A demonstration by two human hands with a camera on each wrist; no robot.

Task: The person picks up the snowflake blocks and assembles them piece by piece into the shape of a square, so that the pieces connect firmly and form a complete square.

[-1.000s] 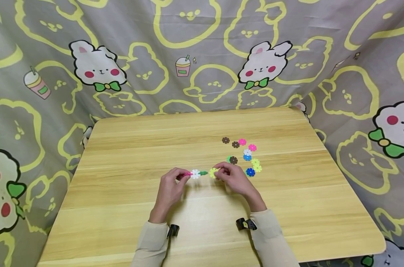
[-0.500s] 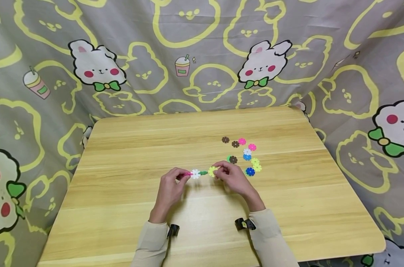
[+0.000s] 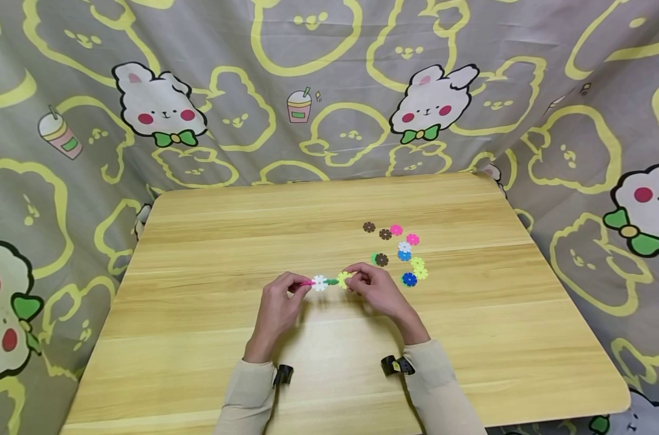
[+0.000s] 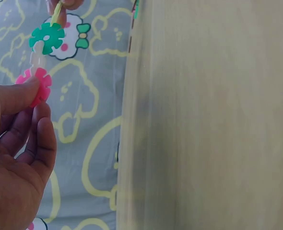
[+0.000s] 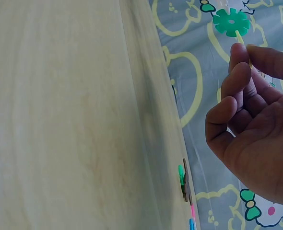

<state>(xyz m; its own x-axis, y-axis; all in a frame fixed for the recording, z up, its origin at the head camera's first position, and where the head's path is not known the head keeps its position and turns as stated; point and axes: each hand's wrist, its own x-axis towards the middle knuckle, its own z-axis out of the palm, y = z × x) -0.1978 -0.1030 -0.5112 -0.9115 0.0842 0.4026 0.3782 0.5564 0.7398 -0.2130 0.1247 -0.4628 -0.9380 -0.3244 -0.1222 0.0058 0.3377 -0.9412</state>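
In the head view my left hand (image 3: 277, 305) pinches the edge of a pink snowflake disc (image 4: 44, 88) between thumb and fingers. Slotted onto it is a white snowflake disc (image 3: 320, 283), followed by a green one (image 4: 54, 32), making a short row held above the table. On the other side, my right hand (image 3: 381, 291) pinches a yellow snowflake disc (image 3: 343, 279) by its outer edge. The yellow disc meets the green disc's rim edge-on. How deep its slot sits there is too small to tell.
Several loose snowflake discs lie right of the hands: brown (image 3: 369, 227), pink (image 3: 413, 240), white (image 3: 404, 246), light blue (image 3: 404, 256), yellow (image 3: 418, 264) and dark blue (image 3: 409, 279). Some overlap. A patterned curtain (image 3: 340, 72) surrounds the wooden table (image 3: 199, 338).
My right hand has moved slightly left with the yellow disc, closing the gap to the green disc. The left hand and its row stay nearly still.
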